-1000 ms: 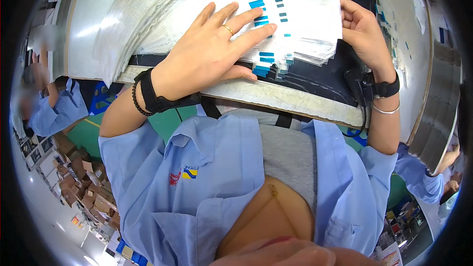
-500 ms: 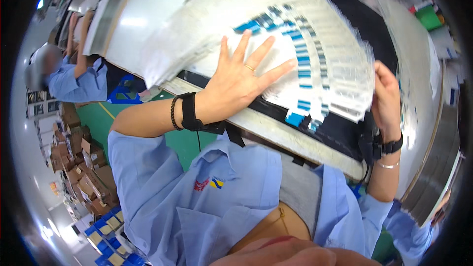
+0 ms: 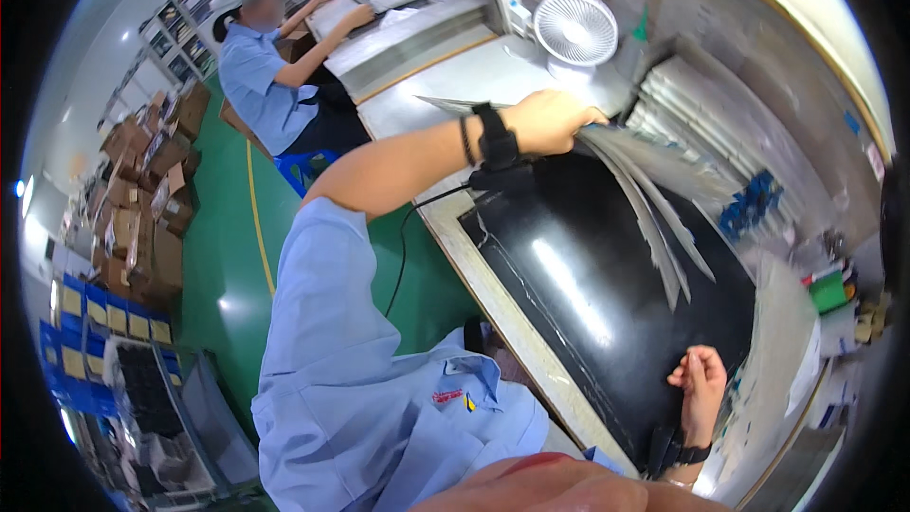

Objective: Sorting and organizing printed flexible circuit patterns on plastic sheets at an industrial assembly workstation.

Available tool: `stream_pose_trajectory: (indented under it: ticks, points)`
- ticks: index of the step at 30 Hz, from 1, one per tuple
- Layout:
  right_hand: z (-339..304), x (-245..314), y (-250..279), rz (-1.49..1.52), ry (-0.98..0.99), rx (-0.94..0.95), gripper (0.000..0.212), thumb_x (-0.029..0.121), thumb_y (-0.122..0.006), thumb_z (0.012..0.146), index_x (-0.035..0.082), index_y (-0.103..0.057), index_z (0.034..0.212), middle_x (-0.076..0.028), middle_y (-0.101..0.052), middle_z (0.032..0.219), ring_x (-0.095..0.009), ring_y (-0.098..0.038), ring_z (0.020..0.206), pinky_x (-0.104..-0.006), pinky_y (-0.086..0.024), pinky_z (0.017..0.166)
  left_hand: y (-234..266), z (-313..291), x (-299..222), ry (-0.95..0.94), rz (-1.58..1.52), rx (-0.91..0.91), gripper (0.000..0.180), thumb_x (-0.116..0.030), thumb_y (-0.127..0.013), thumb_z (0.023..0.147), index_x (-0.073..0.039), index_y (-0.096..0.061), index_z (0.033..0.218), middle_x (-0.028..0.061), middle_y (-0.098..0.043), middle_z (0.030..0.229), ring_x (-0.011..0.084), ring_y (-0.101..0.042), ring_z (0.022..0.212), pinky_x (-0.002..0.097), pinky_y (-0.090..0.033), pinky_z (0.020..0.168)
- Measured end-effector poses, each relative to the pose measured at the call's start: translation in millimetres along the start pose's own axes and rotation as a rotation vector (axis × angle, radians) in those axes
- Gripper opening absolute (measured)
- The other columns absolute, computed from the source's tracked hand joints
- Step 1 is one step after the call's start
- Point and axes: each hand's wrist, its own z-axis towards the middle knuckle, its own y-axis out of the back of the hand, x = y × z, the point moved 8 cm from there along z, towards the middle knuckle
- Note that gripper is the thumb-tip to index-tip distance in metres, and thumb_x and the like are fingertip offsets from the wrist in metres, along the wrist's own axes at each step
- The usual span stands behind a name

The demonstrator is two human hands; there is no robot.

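Over the far left corner of a flat, glossy black mat (image 3: 569, 289) on the long white table (image 3: 441, 85), a loose bundle of thin, translucent plastic sheets (image 3: 637, 197) hung from the person's left hand (image 3: 548, 123). Its fingers were closed tightly on the bundle and hid the gripped ends, while the free ends splayed towards the mat's middle in at least 2 narrow, curved strips. Near the mat's right edge hovered the right hand (image 3: 700, 381), well apart from the sheets; its fingers were loosely curled, with nothing visible in them, and whether thumb and fingertips met could not be told.

Along the table's far edge stood a small, round white fan (image 3: 574, 30), and to its right lay a stack of long, whitish translucent plastic trays (image 3: 697, 104), its front partly covered by the sheets. A cluster of small, bright blue pieces (image 3: 754, 204) sat just beyond them. The left forearm crossed the table's near edge, where a thin black cable (image 3: 406, 246) hung down. Past the table's left end sat 1 co-worker in a light blue shirt and white cap (image 3: 261, 81), on a blue plastic stool (image 3: 301, 171).
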Motion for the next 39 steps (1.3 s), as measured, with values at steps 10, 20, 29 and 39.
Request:
stream_pose_trajectory:
  ticks: [10, 20, 29, 39]
  points:
    - [-2.2, 12.4, 28.6, 0.044, 0.034, -0.150, 0.023, 0.011, -0.055, 0.091, 0.005, -0.051, 0.113, -0.005, -0.057, 0.097, -0.011, -0.059, 0.078, -0.0242, -0.054, 0.062, 13.3, -9.0, -66.3, -0.187, -0.197, 0.069, 0.066, -0.026, -0.079, 0.063, -0.005, -0.050, 0.119, 0.0158, -0.064, 0.096, 0.0333, -0.062, 0.087, 0.0390, -0.048, 0.076]
    - [2.3, 58.3, 8.5, -0.083, 0.277, 0.043, 0.122, 0.052, -0.082, 0.054, 0.010, -0.015, 0.147, -0.013, -0.022, 0.149, -0.027, -0.020, 0.138, -0.0399, -0.014, 0.111, 13.7, -14.2, -63.9, -0.134, -0.016, 0.119, 0.054, -0.038, -0.078, 0.063, -0.007, -0.058, 0.102, 0.0116, -0.065, 0.078, 0.0312, -0.064, 0.078, 0.0384, -0.049, 0.067]
    - [35.8, 48.5, -2.1, 0.068, 0.409, -0.029, 0.123, 0.026, -0.087, 0.057, 0.011, -0.005, 0.147, -0.014, -0.026, 0.143, -0.025, -0.031, 0.131, -0.0386, -0.024, 0.109, -30.1, 15.2, -106.2, -0.185, 0.095, 0.108, 0.082, -0.050, -0.081, 0.054, 0.001, -0.050, 0.110, 0.0152, -0.061, 0.095, 0.0321, -0.060, 0.092, 0.0387, -0.047, 0.080]
    - [10.1, 168.3, -81.7, -1.005, 0.966, -0.099, 0.115, 0.030, -0.087, 0.053, 0.001, -0.020, 0.142, -0.021, -0.044, 0.130, -0.032, -0.046, 0.118, -0.0429, -0.037, 0.100, -28.2, 1.0, -153.4, -0.258, 0.011, -0.016, 0.076, -0.036, -0.082, 0.057, 0.000, -0.049, 0.115, 0.0112, -0.054, 0.095, 0.0287, -0.056, 0.091, 0.0356, -0.048, 0.076]
